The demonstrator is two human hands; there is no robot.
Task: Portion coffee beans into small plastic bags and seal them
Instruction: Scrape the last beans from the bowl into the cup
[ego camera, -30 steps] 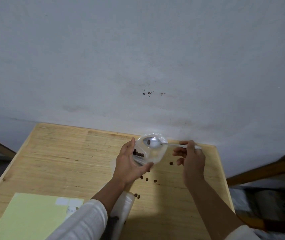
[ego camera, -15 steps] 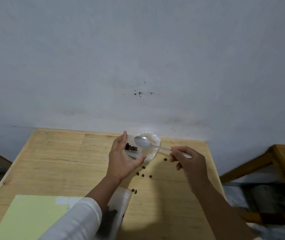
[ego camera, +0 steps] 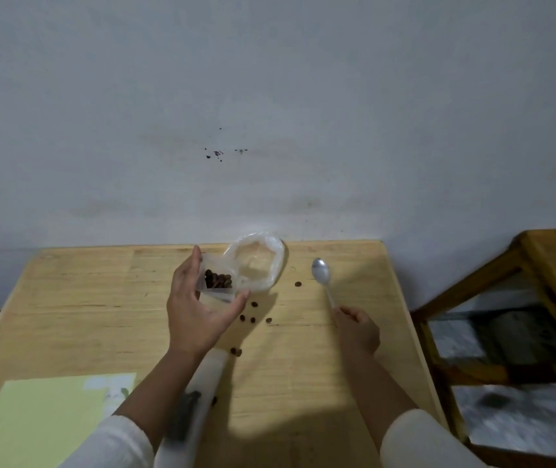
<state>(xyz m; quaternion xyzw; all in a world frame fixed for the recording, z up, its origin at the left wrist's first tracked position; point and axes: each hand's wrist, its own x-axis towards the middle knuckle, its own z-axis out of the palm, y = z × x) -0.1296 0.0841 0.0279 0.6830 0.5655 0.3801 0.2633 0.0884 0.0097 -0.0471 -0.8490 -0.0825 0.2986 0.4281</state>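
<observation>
We see the small plastic bag [ego camera: 236, 275] near the table's [ego camera: 67, 298] far edge, coffee beans [ego camera: 217, 280] in its lower corner, mouth gaping. Our left hand [ego camera: 199, 312] grasps it between thumb and fingers. Our right hand [ego camera: 357, 329] grips the spoon [ego camera: 323, 278] handle near the right edge, bowl resting empty. Loose beans [ego camera: 253, 314] lie between both hands. Green sheet [ego camera: 33, 423] sits at the near left corner.
</observation>
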